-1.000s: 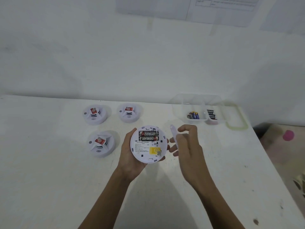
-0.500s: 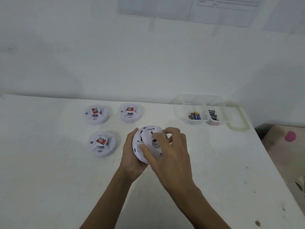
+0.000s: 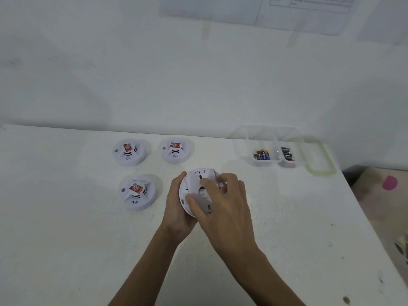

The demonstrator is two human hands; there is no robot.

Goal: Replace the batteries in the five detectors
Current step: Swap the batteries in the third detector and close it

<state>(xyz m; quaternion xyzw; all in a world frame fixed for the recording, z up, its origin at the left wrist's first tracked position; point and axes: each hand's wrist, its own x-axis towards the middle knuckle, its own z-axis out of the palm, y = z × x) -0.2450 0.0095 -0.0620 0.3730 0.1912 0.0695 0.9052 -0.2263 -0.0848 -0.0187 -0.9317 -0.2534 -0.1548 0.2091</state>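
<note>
While left hand (image 3: 176, 209) grips the detector (image 3: 182, 191) | right hand (image 3: 227, 202) pinches back cover (image 3: 204, 204) against it

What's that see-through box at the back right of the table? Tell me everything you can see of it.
The clear plastic box stands upright on the white table, far right, near the wall. It looks thin, glossy and open-topped. A divider splits it into two visible compartments: the left holds blue and reddish batteries, the right holds black batteries. A pale green-rimmed lid lies flat at its right side; whether they touch is unclear.
</note>
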